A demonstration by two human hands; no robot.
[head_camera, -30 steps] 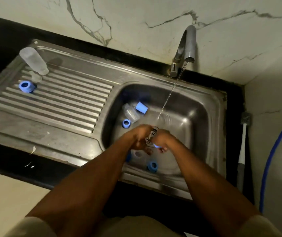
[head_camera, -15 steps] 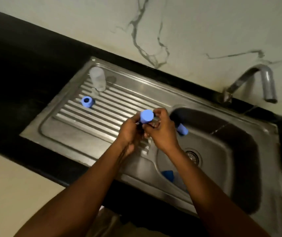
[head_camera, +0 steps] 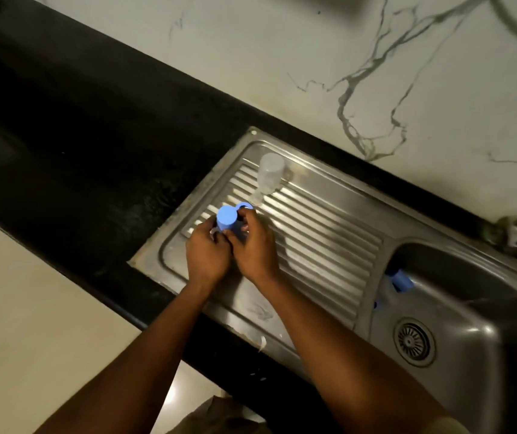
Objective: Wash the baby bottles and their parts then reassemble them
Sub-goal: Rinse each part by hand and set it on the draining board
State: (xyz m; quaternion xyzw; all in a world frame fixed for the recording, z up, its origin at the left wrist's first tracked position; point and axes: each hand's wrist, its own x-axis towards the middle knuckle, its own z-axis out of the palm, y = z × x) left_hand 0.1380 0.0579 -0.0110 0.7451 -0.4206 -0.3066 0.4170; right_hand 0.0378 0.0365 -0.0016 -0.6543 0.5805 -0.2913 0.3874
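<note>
- Over the nine o'clock end of the ribbed drainboard [head_camera: 313, 245], both hands close round a blue cap [head_camera: 226, 217], whose flat top faces up.
- The left hand [head_camera: 208, 258] wraps the cap from seven o'clock and the right hand [head_camera: 255, 249] from five o'clock, fingers curled round it. The palms hide whatever sits beneath the cap, so I cannot tell whether a bottle body is attached.
- Such an opposed two-handed grip probably serves to twist or press parts together, or to steady the piece while setting it down to dry.
- At one o'clock from the cap lies a blue ring [head_camera: 246, 205], just beyond the right fingertips. I cannot tell whether they touch it.
- Farther along the same line stands a clear bottle [head_camera: 271, 172], apparently mouth-down, likely so that it drains.
- At four o'clock from the hands, the basin [head_camera: 470, 292] holds a second blue cap [head_camera: 401, 280] against its nine o'clock wall. It probably waits its turn. The drain strainer [head_camera: 413, 341] sits below it.
- The sink is stainless steel and its ribs gleam as if wet. They likely lead drips toward the basin.
- A black stone counter [head_camera: 94, 136] frames the sink from nine to twelve o'clock.
- A white marble wall [head_camera: 282, 57] with grey veins rises at twelve to two o'clock.
- A pale surface [head_camera: 31, 308] lies at eight o'clock, and the light is dim.
</note>
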